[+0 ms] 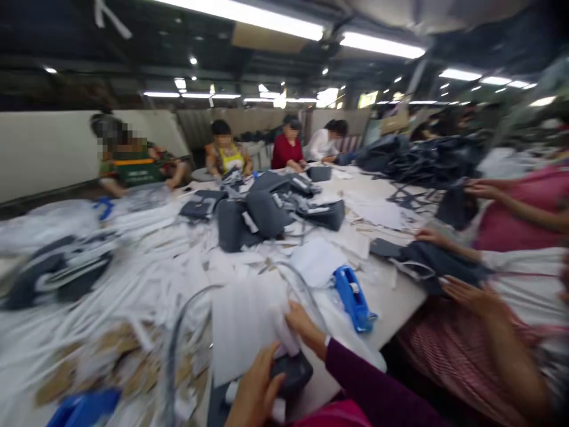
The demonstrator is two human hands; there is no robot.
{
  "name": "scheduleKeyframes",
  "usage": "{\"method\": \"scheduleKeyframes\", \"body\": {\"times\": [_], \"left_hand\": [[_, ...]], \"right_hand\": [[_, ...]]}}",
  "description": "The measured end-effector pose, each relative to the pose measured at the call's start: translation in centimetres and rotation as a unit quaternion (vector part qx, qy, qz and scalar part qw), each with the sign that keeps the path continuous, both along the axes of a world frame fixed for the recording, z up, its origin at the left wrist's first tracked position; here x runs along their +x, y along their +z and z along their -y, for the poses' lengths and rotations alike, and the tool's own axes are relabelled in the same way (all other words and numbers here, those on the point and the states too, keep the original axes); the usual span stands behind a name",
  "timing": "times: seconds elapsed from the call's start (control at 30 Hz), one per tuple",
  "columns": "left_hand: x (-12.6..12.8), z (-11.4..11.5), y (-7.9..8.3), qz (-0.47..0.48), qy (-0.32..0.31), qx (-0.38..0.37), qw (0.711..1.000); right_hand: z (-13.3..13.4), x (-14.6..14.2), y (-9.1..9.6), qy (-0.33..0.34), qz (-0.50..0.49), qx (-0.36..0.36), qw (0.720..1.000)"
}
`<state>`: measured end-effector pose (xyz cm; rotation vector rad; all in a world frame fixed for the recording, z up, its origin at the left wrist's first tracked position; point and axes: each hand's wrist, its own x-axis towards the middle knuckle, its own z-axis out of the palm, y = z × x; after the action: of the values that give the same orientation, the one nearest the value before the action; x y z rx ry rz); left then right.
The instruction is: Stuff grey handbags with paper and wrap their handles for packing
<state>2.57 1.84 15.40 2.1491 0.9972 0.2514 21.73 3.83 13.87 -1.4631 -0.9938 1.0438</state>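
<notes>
A dark grey bag [294, 375] lies at the table's near edge in front of me, its lower part cut off by my left hand. My left hand [259, 385] is closed on the bag's near side, with its fingers bent. The fingers of my right hand [304, 325] pinch a white paper wrap [284, 332] that stands up from the bag. Just beyond the hands lies a stack of white paper sheets [242, 320]. A grey strap or handle [171, 344] arches up to the left of the sheets, blurred.
A blue tape dispenser [353, 299] stands right of my hands; another blue object [84, 408] is at lower left. White strips [146, 279] and brown scraps cover the left side. Grey bags [267, 210] are piled mid-table. Co-workers sit around; one's hands [471, 296] are close on the right.
</notes>
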Motion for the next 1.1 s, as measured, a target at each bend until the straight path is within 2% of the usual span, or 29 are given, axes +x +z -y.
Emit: {"method": "scheduleKeyframes", "body": {"times": [0.1, 0.2, 0.33, 0.43, 0.53, 0.6, 0.73, 0.87, 0.9, 0.97, 1.1], "left_hand": [[-2.6, 0.0, -0.2, -0.052, -0.101, 0.022, 0.993], [-4.8, 0.6, 0.5, -0.076, -0.116, 0.049, 0.989], [-6.5, 1.2, 0.8, -0.043, -0.024, 0.062, 0.997], [-7.3, 1.4, 0.5, 0.063, 0.069, 0.040, 0.995], [-8.4, 1.4, -0.5, 0.166, 0.197, 0.011, 0.966], [-9.2, 1.4, -1.4, 0.210, 0.266, -0.037, 0.940], [-10.1, 1.1, -2.9, 0.273, 0.313, -0.158, 0.896], [-10.1, -0.2, -3.0, 0.297, 0.349, -0.212, 0.863], [-10.0, -0.6, -2.9, 0.294, 0.351, -0.219, 0.862], [-9.9, -1.5, -2.6, 0.276, 0.336, -0.204, 0.877], [-9.3, -3.2, -1.9, 0.206, 0.259, -0.068, 0.941]], "right_hand": [[0.0, -0.7, -2.6, 0.001, -0.104, -0.040, 0.994], [0.5, 0.4, -3.4, 0.018, -0.169, -0.069, 0.983], [0.5, 1.2, -3.0, 0.052, -0.184, -0.110, 0.975], [0.4, 1.0, -2.9, 0.071, -0.189, -0.138, 0.970], [0.5, 0.9, -3.0, 0.105, -0.195, -0.162, 0.961], [0.5, 1.0, -3.0, 0.122, -0.200, -0.175, 0.956], [-0.1, 0.9, -3.1, 0.123, -0.198, -0.194, 0.953], [-0.8, 0.6, -3.3, 0.128, -0.160, -0.197, 0.959], [-1.0, 0.6, -3.4, 0.129, -0.145, -0.199, 0.961], [-1.2, 0.6, -3.7, 0.126, -0.108, -0.211, 0.963], [-1.5, 0.6, -4.3, 0.107, -0.033, -0.218, 0.970]]}}
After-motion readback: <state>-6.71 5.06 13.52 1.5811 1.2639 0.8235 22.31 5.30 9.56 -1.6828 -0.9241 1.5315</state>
